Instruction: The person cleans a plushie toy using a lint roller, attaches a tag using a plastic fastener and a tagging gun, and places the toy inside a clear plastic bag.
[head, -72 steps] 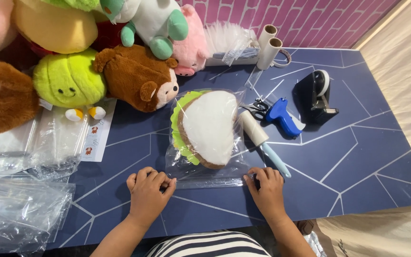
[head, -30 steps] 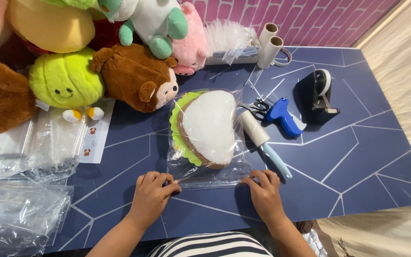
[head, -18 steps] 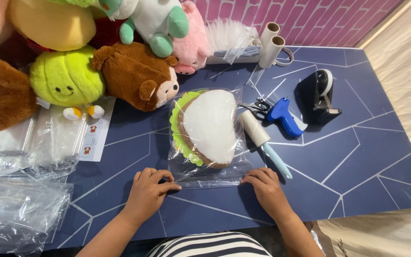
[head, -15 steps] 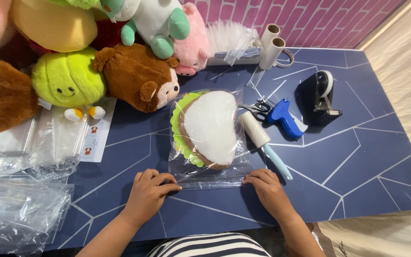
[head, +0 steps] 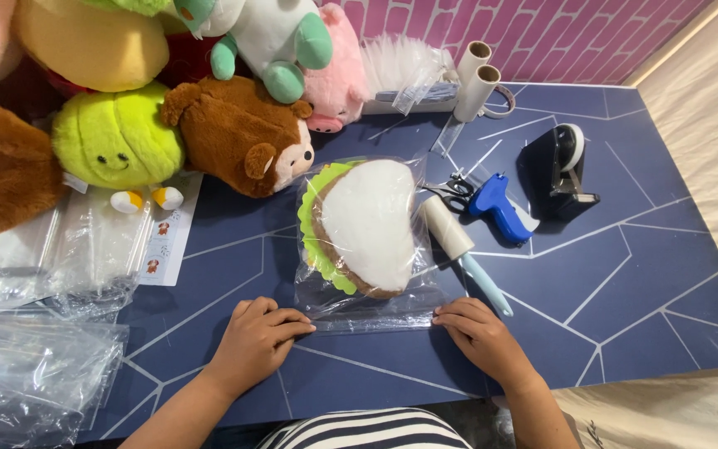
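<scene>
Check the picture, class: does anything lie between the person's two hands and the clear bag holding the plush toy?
Nothing visible does. The left hand and the right hand both rest with fingertips at the near edge of the clear bag, one at each corner, touching it.

The bagged plush (head: 369, 226) lies on the table (head: 641, 274). Behind it to the left sits the monkey plush (head: 238, 133); just right lies the lint roller (head: 459, 245), with the tape dispenser (head: 563, 170) farther right. Both hands (head: 255, 341) (head: 479, 333) rest at its near edge.

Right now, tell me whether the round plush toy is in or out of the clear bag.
In. The plush toy lies flat inside the clear bag, whose film covers it; both hands press the bag's near edge.
</scene>
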